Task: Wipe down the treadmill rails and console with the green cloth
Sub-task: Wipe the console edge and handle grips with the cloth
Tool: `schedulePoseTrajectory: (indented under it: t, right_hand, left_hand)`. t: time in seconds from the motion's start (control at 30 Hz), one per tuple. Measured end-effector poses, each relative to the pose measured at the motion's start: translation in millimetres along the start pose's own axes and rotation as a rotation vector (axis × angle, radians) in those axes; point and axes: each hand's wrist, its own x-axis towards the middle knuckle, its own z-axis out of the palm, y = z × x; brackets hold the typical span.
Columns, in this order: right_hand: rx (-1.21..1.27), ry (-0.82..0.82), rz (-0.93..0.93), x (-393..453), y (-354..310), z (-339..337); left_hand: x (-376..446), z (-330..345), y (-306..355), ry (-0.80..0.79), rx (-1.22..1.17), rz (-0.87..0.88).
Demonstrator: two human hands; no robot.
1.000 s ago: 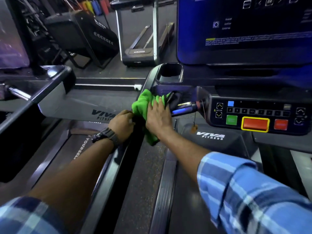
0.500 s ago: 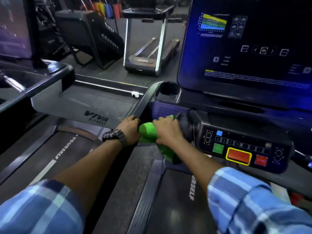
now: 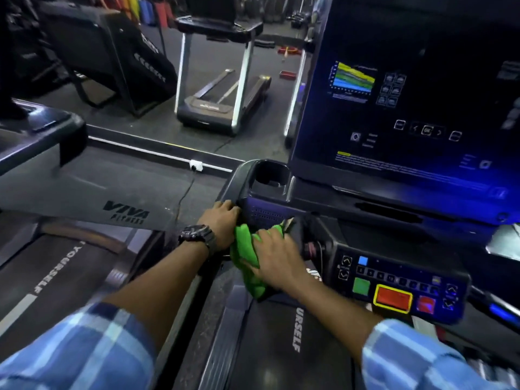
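Green cloth (image 3: 247, 263) lay bunched at the left end of the console (image 3: 399, 285), where the left rail (image 3: 228, 190) met it. The right hand (image 3: 277, 260) pressed down on the cloth, its fingers (image 3: 264, 236) spread and lightly bent over the fabric, with green showing between and beyond the fingertips. One tail of the cloth hung below the palm, over the dark deck edge. The left hand (image 3: 221, 222) sat just beside the cloth on its left, fingers curled over the rail's end and gripping it; a dark watch (image 3: 198, 235) circled that wrist. Both forearms came out of blue checked sleeves (image 3: 84, 347).

Right of the right hand, the console carried a green button (image 3: 361, 286), a red button (image 3: 393, 299) framed in yellow, a smaller red one (image 3: 425, 304) and a row of small dark keys above them. Something small and dark red (image 3: 310, 247) sat at the console's left edge, too blurred to name. Above stood a large dark screen (image 3: 408, 108) with a coloured graph and faint white icons. A cup holder (image 3: 270, 173) was sunk into the tray just left of the screen's base, beyond the left hand.

Below the hands ran the belt (image 3: 281, 347), with white lettering on it. To the left was a neighbouring treadmill (image 3: 84, 198) marked VIVA FITNESS, and farther off on the gym floor stood another treadmill (image 3: 222, 80)
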Motion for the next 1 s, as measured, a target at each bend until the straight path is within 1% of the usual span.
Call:
schedulePoseTrajectory:
  t: [0.03, 0.07, 0.1, 0.13, 0.2, 0.23, 0.3, 0.37, 0.43, 0.47, 0.53, 0.6, 0.67, 0.7, 0.73, 0.77, 0.8, 0.83, 0.87, 0.9, 0.93, 0.97, 1.0]
  right_hand:
    - [0.004, -0.046, -0.111, -3, 7, -1]
    - [0.012, -0.126, -0.195, -6, 20, -5]
    - [0.031, -0.21, -0.242, -7, 33, -14]
    - [0.056, -0.292, -0.232, -8, 47, -24]
    - [0.101, -0.377, -0.09, -8, 73, -40]
    - [0.094, -0.362, -0.002, -6, 82, -45]
    - [0.008, -0.243, 0.106, 7, 93, -51]
    - [-0.108, -0.101, 0.061, 36, 98, -47]
    - [-0.131, 0.015, -0.06, 75, 93, -30]
    - [-0.132, 0.003, -0.119, 92, 87, -20]
    - [-0.173, -0.074, -0.208, 113, 76, -1]
    - [-0.231, -0.128, -0.321, 117, 84, 11]
    - [-0.278, -0.197, -0.612, 105, 105, 15]
    - [-0.253, -0.23, -0.761, 98, 121, 18]
    - [-0.224, -0.283, -0.851, 93, 135, 15]
    - [-0.21, -0.307, -0.895, 90, 145, 11]
    - [-0.198, -0.28, -0.899, 90, 150, 8]
    - [-0.187, -0.225, -0.854, 92, 150, 5]
    - [-0.183, -0.156, -0.741, 97, 144, 2]
    - [-0.17, -0.097, -0.562, 104, 132, 0]
    - [-0.102, -0.048, -0.36, 112, 118, 0]
    - [0.022, -0.015, -0.168, 119, 100, 2]
    - [0.165, -0.019, -0.02, 124, 81, 3]
  left_hand:
    - [5, 1, -5, 0.002, 0.007, 0.023]
    - [9, 2, -10, 0.004, 0.002, 0.037]
    - [14, 3, -14, 0.01, -0.011, 0.047]
    - [19, 3, -17, 0.024, -0.028, 0.061]
    - [26, 3, -20, 0.043, -0.061, 0.09]
    - [29, 3, -21, 0.049, -0.074, 0.101]
    - [37, 5, -27, 0.061, -0.105, 0.11]
    - [46, 6, -31, 0.075, -0.125, 0.107]
    - [55, 8, -33, 0.098, -0.143, 0.101]
    - [59, 11, -34, 0.113, -0.157, 0.096]
    - [65, 13, -34, 0.153, -0.174, 0.077]
    - [69, 14, -35, 0.196, -0.169, 0.092]
    - [71, 15, -36, 0.22, -0.156, 0.094]
    - [74, 14, -36, 0.221, -0.147, 0.076]
    - [77, 13, -36, 0.225, -0.14, 0.068]
    - [80, 11, -34, 0.222, -0.135, 0.059]
    - [85, 11, -33, 0.223, -0.127, 0.053]
    - [88, 10, -32, 0.212, -0.117, 0.046]
    - [92, 10, -30, 0.202, -0.109, 0.047]
    - [96, 9, -29, 0.193, -0.113, 0.041]
    - [101, 9, -28, 0.197, -0.126, 0.029]
    - [105, 8, -28, 0.198, -0.146, 0.005]
    - [107, 8, -29, 0.207, -0.178, -0.023]
